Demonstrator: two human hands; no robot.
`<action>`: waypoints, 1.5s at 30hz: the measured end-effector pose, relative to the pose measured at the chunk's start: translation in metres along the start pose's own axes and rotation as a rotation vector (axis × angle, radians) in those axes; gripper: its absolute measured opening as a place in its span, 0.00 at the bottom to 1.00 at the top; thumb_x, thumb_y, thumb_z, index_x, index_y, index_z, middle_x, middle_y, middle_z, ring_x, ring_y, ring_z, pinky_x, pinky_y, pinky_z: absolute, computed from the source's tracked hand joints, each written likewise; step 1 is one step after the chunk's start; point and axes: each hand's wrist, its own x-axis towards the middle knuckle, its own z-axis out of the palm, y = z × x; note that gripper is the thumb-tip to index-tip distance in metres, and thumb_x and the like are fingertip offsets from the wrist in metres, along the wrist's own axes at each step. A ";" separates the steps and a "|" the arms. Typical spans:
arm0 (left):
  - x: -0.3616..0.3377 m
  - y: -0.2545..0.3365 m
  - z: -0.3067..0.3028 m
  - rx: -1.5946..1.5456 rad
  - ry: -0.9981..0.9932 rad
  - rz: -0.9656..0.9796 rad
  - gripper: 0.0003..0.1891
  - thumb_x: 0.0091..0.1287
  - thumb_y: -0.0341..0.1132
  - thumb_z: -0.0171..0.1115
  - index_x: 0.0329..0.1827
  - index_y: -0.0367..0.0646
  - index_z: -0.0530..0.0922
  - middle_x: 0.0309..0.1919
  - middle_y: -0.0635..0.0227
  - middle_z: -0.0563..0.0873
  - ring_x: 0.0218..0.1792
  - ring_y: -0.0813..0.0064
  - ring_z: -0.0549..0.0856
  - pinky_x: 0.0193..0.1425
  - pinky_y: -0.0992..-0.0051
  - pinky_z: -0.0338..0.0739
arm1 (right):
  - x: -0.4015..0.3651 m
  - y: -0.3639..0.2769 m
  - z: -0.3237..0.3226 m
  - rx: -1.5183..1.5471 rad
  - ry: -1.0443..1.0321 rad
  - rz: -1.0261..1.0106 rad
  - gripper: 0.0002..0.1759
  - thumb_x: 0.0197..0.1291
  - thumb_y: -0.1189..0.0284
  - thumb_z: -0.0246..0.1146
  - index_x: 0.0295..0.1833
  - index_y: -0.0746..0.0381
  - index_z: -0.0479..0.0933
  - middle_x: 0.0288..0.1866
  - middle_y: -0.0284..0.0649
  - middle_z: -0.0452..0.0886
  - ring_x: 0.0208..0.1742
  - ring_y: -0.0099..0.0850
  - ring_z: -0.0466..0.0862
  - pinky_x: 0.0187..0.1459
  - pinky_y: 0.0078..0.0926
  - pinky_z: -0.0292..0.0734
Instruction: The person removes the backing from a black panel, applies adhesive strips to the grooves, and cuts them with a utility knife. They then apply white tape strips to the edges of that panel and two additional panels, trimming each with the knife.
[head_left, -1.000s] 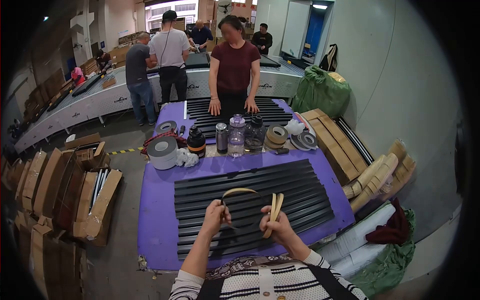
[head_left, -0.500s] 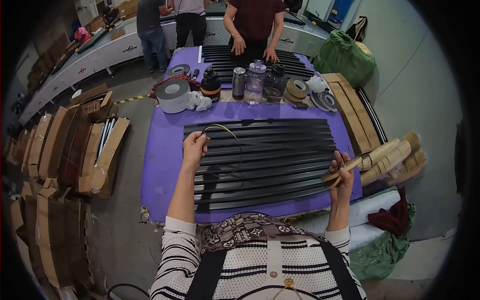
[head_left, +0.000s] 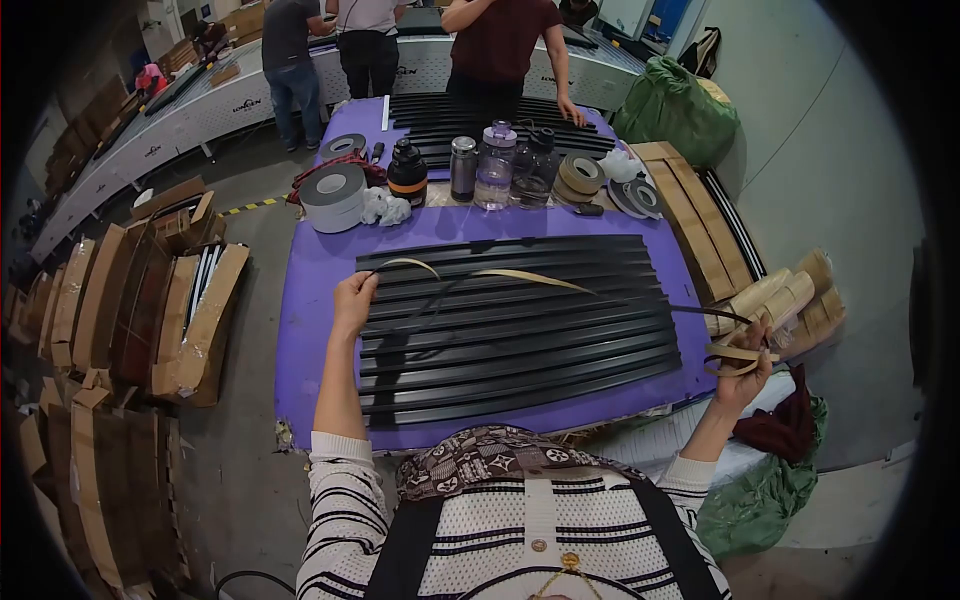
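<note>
A long, thin strip of tape [head_left: 530, 277], black on one face and tan on the other, runs twisting in the air between my hands. My left hand [head_left: 353, 302] pinches one end above the left ends of the black ribbed strips [head_left: 520, 345] laid side by side on the purple table [head_left: 305, 330]. Out past the table's right edge, my right hand [head_left: 742, 368] has its fingers closed around looped turns of the same tape.
Behind the strips stand several bottles [head_left: 495, 170], a large grey tape roll [head_left: 335, 195] and a tan roll [head_left: 578, 178]. Rolled brown bundles [head_left: 790, 300] lie at the right. Cardboard boxes [head_left: 200, 325] line the left floor. A co-worker [head_left: 505, 50] stands across the table.
My right hand has moved outward to the right, drawing the tape into a longer span. My left hand shifted slightly left. The co-worker opposite has raised one hand off the far strips.
</note>
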 end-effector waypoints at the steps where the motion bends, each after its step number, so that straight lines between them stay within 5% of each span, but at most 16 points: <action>1: 0.001 -0.004 -0.004 0.001 -0.003 0.000 0.09 0.59 0.33 0.54 0.27 0.36 0.76 0.15 0.76 0.72 0.19 0.86 0.68 0.23 0.83 0.61 | 0.002 -0.009 -0.004 -0.037 0.081 -0.067 0.22 0.53 0.76 0.49 0.56 0.65 0.61 0.63 0.45 0.59 0.62 0.35 0.63 0.55 0.31 0.65; 6: 0.003 -0.005 -0.022 -0.014 0.089 0.061 0.11 0.61 0.34 0.51 0.26 0.36 0.76 0.15 0.75 0.72 0.16 0.86 0.67 0.18 0.83 0.59 | 0.014 -0.051 -0.031 -0.305 0.183 -0.243 0.17 0.56 0.77 0.47 0.53 0.64 0.61 0.57 0.44 0.66 0.61 0.37 0.63 0.62 0.42 0.55; 9: 0.001 0.013 -0.027 -0.338 0.074 -0.192 0.09 0.62 0.33 0.49 0.30 0.38 0.75 0.15 0.75 0.72 0.14 0.88 0.65 0.14 0.85 0.56 | 0.014 -0.060 -0.034 -0.391 0.222 -0.238 0.17 0.56 0.77 0.47 0.53 0.65 0.61 0.57 0.44 0.66 0.61 0.37 0.63 0.62 0.43 0.55; 16: 0.018 0.008 -0.031 -0.789 0.257 -0.272 0.05 0.62 0.29 0.49 0.36 0.40 0.73 0.16 0.75 0.70 0.13 0.89 0.64 0.12 0.86 0.53 | 0.007 -0.083 -0.055 -0.851 0.264 -0.411 0.19 0.55 0.80 0.49 0.54 0.68 0.60 0.59 0.44 0.65 0.59 0.35 0.65 0.60 0.33 0.57; 20: 0.002 0.036 -0.054 -0.277 -0.287 -0.139 0.06 0.56 0.26 0.52 0.36 0.39 0.73 0.18 0.75 0.72 0.15 0.88 0.68 0.15 0.86 0.59 | -0.002 -0.112 -0.071 -1.251 0.295 -0.509 0.21 0.54 0.80 0.52 0.56 0.66 0.62 0.57 0.39 0.67 0.56 0.32 0.67 0.56 0.25 0.60; 22: -0.018 0.072 -0.045 0.000 -0.579 -0.095 0.08 0.52 0.25 0.55 0.36 0.38 0.73 0.20 0.73 0.75 0.20 0.86 0.73 0.20 0.85 0.65 | -0.009 -0.122 -0.075 -1.891 0.260 -0.538 0.23 0.52 0.78 0.54 0.56 0.65 0.63 0.57 0.40 0.67 0.55 0.32 0.68 0.55 0.23 0.60; 24: -0.044 0.088 -0.031 0.201 -0.741 -0.059 0.08 0.52 0.28 0.58 0.34 0.38 0.75 0.19 0.72 0.76 0.21 0.86 0.73 0.22 0.84 0.66 | -0.015 -0.130 -0.074 -1.918 0.417 -0.489 0.24 0.51 0.75 0.56 0.56 0.63 0.64 0.56 0.44 0.67 0.57 0.37 0.66 0.58 0.29 0.56; 26: -0.068 0.110 -0.021 0.427 -0.844 0.068 0.08 0.53 0.33 0.60 0.32 0.39 0.75 0.15 0.72 0.73 0.19 0.86 0.70 0.21 0.82 0.64 | -0.028 -0.155 -0.113 -2.684 0.298 -0.597 0.24 0.51 0.72 0.55 0.56 0.63 0.64 0.57 0.47 0.66 0.60 0.41 0.62 0.61 0.36 0.51; 27: -0.075 0.117 -0.017 0.489 -0.883 0.100 0.08 0.54 0.35 0.61 0.31 0.39 0.76 0.13 0.72 0.72 0.18 0.86 0.68 0.21 0.81 0.63 | -0.037 -0.158 -0.115 -2.762 0.341 -0.456 0.24 0.51 0.69 0.55 0.54 0.67 0.65 0.55 0.50 0.66 0.61 0.44 0.60 0.62 0.41 0.48; 28: -0.079 0.117 -0.016 0.459 -0.866 0.044 0.08 0.56 0.36 0.60 0.30 0.40 0.76 0.13 0.72 0.70 0.18 0.86 0.67 0.20 0.80 0.62 | -0.045 -0.161 -0.131 -2.747 0.364 -0.458 0.24 0.51 0.69 0.55 0.54 0.67 0.65 0.55 0.50 0.66 0.61 0.44 0.60 0.62 0.41 0.48; 30: -0.088 0.118 -0.010 0.335 -0.791 -0.004 0.10 0.61 0.36 0.53 0.28 0.39 0.76 0.12 0.75 0.67 0.17 0.86 0.63 0.19 0.81 0.59 | -0.062 -0.171 -0.161 -2.864 0.525 -0.108 0.25 0.51 0.68 0.56 0.52 0.72 0.64 0.54 0.53 0.66 0.60 0.46 0.60 0.62 0.40 0.48; 34: -0.082 0.106 -0.006 0.033 -0.769 -0.182 0.12 0.62 0.36 0.51 0.24 0.39 0.74 0.11 0.78 0.66 0.16 0.87 0.62 0.19 0.83 0.56 | -0.082 -0.157 -0.168 -2.833 0.638 0.053 0.26 0.50 0.68 0.59 0.50 0.74 0.63 0.53 0.55 0.64 0.59 0.46 0.60 0.63 0.40 0.47; 41: -0.068 0.084 0.004 -0.181 -0.528 -0.163 0.14 0.64 0.37 0.46 0.23 0.40 0.72 0.10 0.77 0.65 0.11 0.86 0.60 0.15 0.84 0.52 | -0.099 -0.148 -0.169 -2.820 0.688 0.176 0.28 0.49 0.68 0.59 0.53 0.74 0.61 0.55 0.56 0.63 0.60 0.45 0.58 0.63 0.37 0.48; 43: -0.061 0.081 0.001 -0.618 -0.171 -0.348 0.15 0.65 0.40 0.45 0.25 0.40 0.72 0.10 0.73 0.69 0.13 0.84 0.66 0.17 0.83 0.58 | -0.106 -0.149 -0.160 -2.821 0.716 0.125 0.28 0.49 0.69 0.59 0.53 0.74 0.62 0.55 0.57 0.63 0.60 0.46 0.59 0.63 0.36 0.48; 45: -0.053 0.071 -0.005 -0.719 -0.158 -0.329 0.16 0.66 0.42 0.44 0.27 0.39 0.72 0.11 0.70 0.71 0.13 0.81 0.68 0.17 0.83 0.61 | -0.112 -0.152 -0.142 -2.750 0.745 0.211 0.27 0.50 0.70 0.58 0.52 0.75 0.63 0.52 0.56 0.67 0.57 0.45 0.64 0.61 0.34 0.54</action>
